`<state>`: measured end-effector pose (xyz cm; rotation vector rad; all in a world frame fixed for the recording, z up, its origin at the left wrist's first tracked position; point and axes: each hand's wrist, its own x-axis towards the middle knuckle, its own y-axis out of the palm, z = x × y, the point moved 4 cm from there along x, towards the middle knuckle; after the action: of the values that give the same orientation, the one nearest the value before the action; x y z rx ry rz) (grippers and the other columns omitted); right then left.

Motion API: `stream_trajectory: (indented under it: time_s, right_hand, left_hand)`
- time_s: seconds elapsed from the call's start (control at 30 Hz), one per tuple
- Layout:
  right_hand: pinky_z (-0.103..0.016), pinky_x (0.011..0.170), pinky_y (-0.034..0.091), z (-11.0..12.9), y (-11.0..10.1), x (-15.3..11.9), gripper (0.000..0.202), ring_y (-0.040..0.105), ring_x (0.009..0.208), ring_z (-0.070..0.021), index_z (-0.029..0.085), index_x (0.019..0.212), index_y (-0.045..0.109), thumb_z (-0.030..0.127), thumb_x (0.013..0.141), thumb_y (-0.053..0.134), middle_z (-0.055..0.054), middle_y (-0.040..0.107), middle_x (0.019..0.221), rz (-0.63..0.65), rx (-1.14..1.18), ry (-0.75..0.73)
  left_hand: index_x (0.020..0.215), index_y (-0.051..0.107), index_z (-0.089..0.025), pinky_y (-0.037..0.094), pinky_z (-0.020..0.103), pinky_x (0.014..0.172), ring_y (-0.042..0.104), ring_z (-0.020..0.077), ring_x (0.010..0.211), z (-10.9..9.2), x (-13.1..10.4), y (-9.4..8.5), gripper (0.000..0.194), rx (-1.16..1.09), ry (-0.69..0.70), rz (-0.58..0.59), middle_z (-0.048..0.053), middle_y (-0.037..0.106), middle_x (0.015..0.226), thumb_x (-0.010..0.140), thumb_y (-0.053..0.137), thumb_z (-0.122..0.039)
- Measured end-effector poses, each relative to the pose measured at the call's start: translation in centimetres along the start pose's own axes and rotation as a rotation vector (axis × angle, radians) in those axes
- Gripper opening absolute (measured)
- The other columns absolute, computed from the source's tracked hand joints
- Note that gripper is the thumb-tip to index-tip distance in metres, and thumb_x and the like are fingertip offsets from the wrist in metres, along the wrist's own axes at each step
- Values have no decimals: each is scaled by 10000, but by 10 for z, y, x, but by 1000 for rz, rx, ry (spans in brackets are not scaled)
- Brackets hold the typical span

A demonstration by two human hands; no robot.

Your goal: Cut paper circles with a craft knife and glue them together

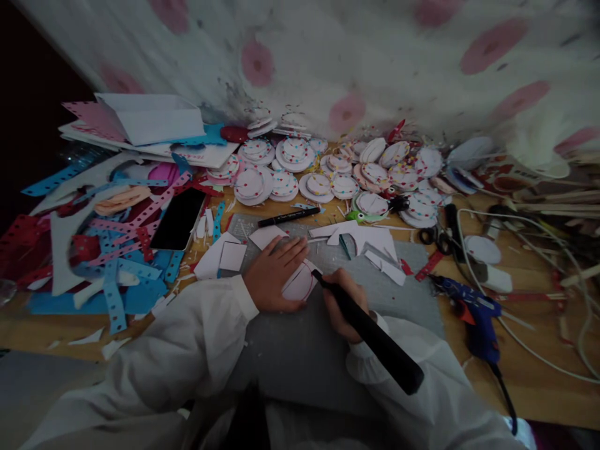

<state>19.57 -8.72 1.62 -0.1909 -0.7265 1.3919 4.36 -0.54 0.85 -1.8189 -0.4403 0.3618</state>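
Observation:
My left hand (276, 275) lies flat with its fingers spread, pressing on a white piece (298, 286) that has a red curved line drawn on it. To the right, my right hand (344, 306) is closed around a long black tool (375, 340), whose thin tip touches or nearly touches the piece's right edge. The piece rests on a grey mat (300, 350). White scraps (233, 256) lie to the left of my left hand, and cut white offcuts (370, 240) lie beyond my right hand. A black marker (288, 217) lies behind both hands.
Round white layered pieces with coloured dots (295, 153) crowd the back. Dotted strips (112, 281) and a phone (178, 219) are at the left. At the right are a blue glue gun (480, 319), a looping white cable (525, 350), black scissors (443, 242) and wooden sticks (553, 215).

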Motion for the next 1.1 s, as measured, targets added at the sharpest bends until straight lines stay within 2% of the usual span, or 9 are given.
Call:
stream_trajectory:
  time_s: [0.13, 0.37, 0.53, 0.63, 0.7, 0.8, 0.9, 1.0, 1.1]
  right_hand:
    - [-288, 481, 454, -2, 2, -5, 171, 581, 529, -176, 278, 890, 482, 143, 787, 502, 14, 577, 664, -52, 9, 27]
    - [-275, 477, 430, 3, 3, -12, 154, 548, 500, -162, 263, 870, 467, 154, 771, 511, 39, 536, 633, -78, 7, 44]
    - [-291, 529, 454, -1, 4, -11, 125, 571, 575, -181, 264, 869, 473, 167, 793, 493, 20, 554, 681, -113, 27, 52]
    - [-291, 519, 451, -2, -2, 3, 93, 562, 569, -181, 263, 842, 491, 184, 793, 500, 16, 556, 676, -73, 63, 29]
    - [-287, 516, 456, -2, -6, 17, 81, 570, 580, -182, 263, 825, 508, 192, 787, 506, 13, 566, 676, 17, 106, -16]
    - [-286, 543, 476, -4, -11, 31, 71, 598, 619, -185, 262, 823, 537, 212, 793, 497, 9, 583, 703, 127, 140, -78]
    - [-291, 535, 470, -11, -12, 31, 74, 593, 600, -183, 265, 829, 546, 226, 802, 489, 15, 571, 686, 95, 136, -102]
    - [-303, 525, 470, -16, -8, 20, 94, 590, 591, -190, 277, 857, 534, 215, 796, 499, 16, 581, 690, 31, 120, -101]
    - [-303, 533, 475, -15, -3, 11, 128, 594, 599, -188, 273, 882, 519, 197, 779, 519, 9, 599, 725, 24, 115, -88]
  left_hand:
    - [1495, 204, -88, 0, 500, 1181, 198, 313, 1450, 0, 0, 0, 1034, 5, -4, 0, 173, 207, 1574, 730, 519, -708]
    - [1486, 230, -72, 5, 491, 1181, 183, 303, 1456, 0, -1, 1, 1031, 35, -1, -4, 177, 190, 1576, 736, 503, -725]
    - [1485, 229, -71, 14, 498, 1186, 195, 300, 1454, -5, -2, 1, 1026, 56, -15, -14, 178, 212, 1571, 736, 513, -712]
    - [1476, 247, -48, 27, 509, 1186, 201, 313, 1450, -11, -7, 1, 995, 77, -111, -74, 204, 254, 1551, 762, 496, -695]
    - [1469, 274, -46, 46, 531, 1177, 187, 343, 1450, -15, -12, 0, 975, 90, -171, -112, 238, 265, 1537, 772, 492, -692]
    - [1471, 295, -90, 77, 579, 1156, 145, 396, 1449, -19, -19, 0, 1057, 77, -149, -82, 261, 206, 1548, 692, 546, -759]
    - [1479, 286, -119, 81, 616, 1140, 115, 413, 1450, -17, -22, 0, 1124, 56, -146, -32, 255, 163, 1561, 626, 589, -787]
    - [1484, 280, -143, 93, 622, 1135, 109, 409, 1453, -15, -22, 0, 1116, 56, -177, -14, 247, 151, 1566, 611, 652, -729]
    - [1488, 273, -157, 113, 614, 1135, 122, 402, 1453, -15, -21, 0, 1098, 57, -185, -29, 234, 154, 1570, 610, 682, -675]
